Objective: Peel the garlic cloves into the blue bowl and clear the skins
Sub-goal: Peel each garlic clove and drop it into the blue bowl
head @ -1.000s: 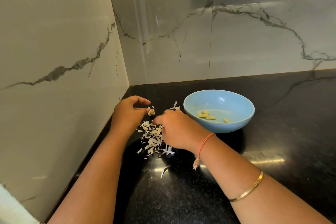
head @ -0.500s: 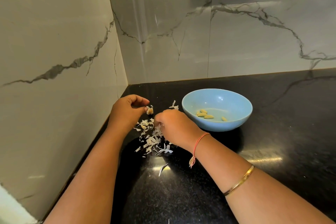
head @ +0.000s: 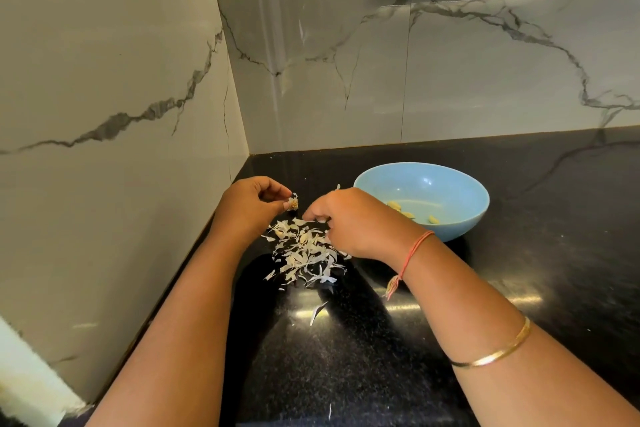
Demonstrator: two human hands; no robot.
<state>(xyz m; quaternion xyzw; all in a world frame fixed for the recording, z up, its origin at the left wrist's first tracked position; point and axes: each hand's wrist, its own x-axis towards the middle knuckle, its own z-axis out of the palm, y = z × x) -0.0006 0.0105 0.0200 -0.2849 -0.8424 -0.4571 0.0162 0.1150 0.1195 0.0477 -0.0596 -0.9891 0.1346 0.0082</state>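
The blue bowl (head: 465,184) sits on the black table (head: 540,288) with a few peeled cloves (head: 394,206) lying in it; a strip of table separates its far rim from the back wall (head: 450,80), and the table stretches on to its right. Just left of the bowl lies the heap of garlic skins (head: 304,253), one stray skin (head: 317,312) lying nearer the person; the right hand (head: 353,222) curls down onto the heap beside the bowl's left rim, and I cannot tell whether it grasps anything. Further left of the bowl, close to the side wall (head: 104,114) where the table ends, the left hand (head: 249,208) pinches a small garlic root stub (head: 293,203) above the heap.
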